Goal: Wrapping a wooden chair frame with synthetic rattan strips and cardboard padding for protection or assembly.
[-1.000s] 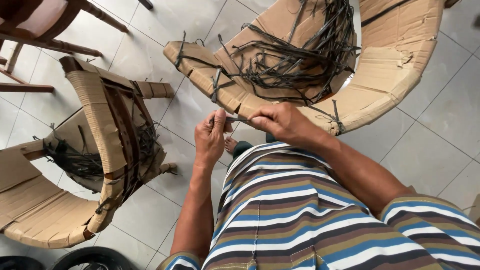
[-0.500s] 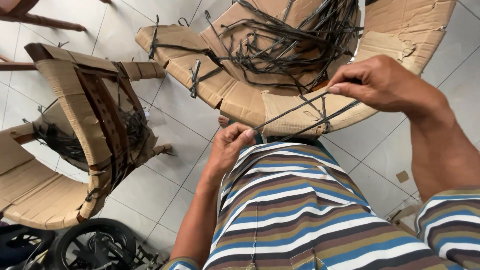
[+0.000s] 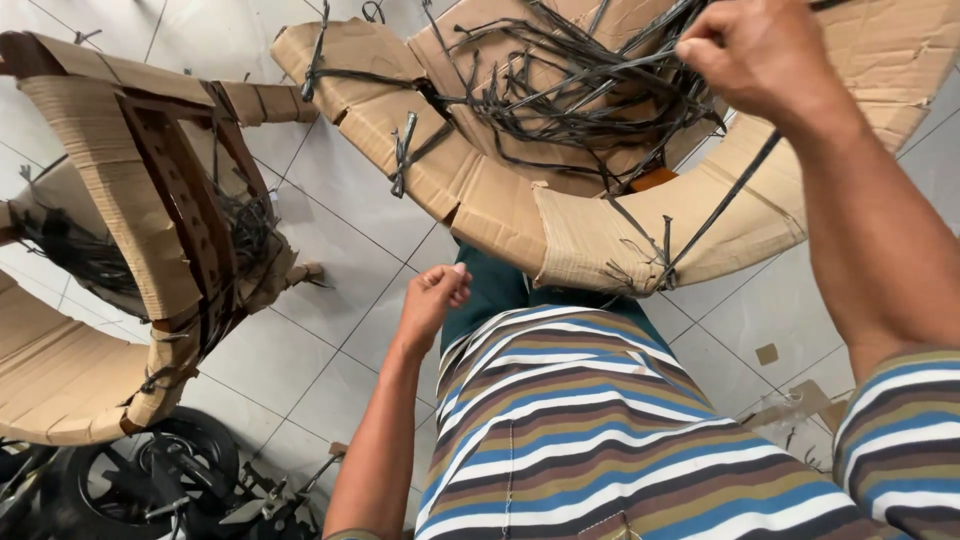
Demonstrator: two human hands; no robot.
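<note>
Strap point(image 3: 722, 205) tied at the cardboard chair wrapping point(image 3: 600, 235) looks taut; right hand point(image 3: 765, 55) fists it, left hand point(image 3: 432, 297) curls empty; hard pulling may tear cardboard.

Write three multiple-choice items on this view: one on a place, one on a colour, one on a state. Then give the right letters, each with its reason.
1. Where is the right hand?
A. raised over the cardboard-wrapped chair ahead
B. flat on the floor
C. on the wheel

2. What colour is the strap running down from that hand?
A. white
B. black
C. red

3. How does that strap look?
A. coiled in a roll
B. lying loose on the tiles
C. pulled taut, straight down to the chair's wrapping

Answers:
1 A, the fist is at the top of the view above the chair.
2 B, it is dark like the tangled straps.
3 C, it runs in a straight line.
</note>
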